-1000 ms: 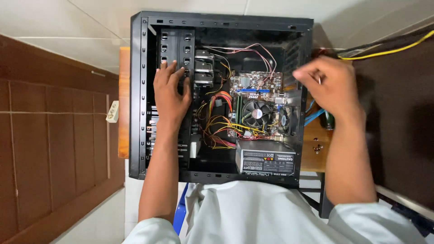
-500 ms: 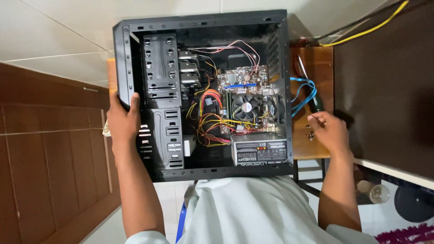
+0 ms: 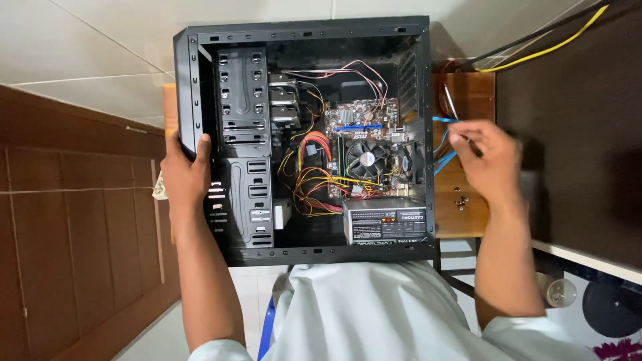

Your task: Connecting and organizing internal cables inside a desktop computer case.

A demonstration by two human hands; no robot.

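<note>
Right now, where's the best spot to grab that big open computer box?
Probably the computer case by its front edge, from the left, where the left hand grips it. That edge is a straight metal frame, clear of the wires.

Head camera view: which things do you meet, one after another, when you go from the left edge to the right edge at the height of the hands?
Wooden panel → left hand → drive cage → coloured wires → cooling fan → blue cables → right hand → dark tabletop.
</note>
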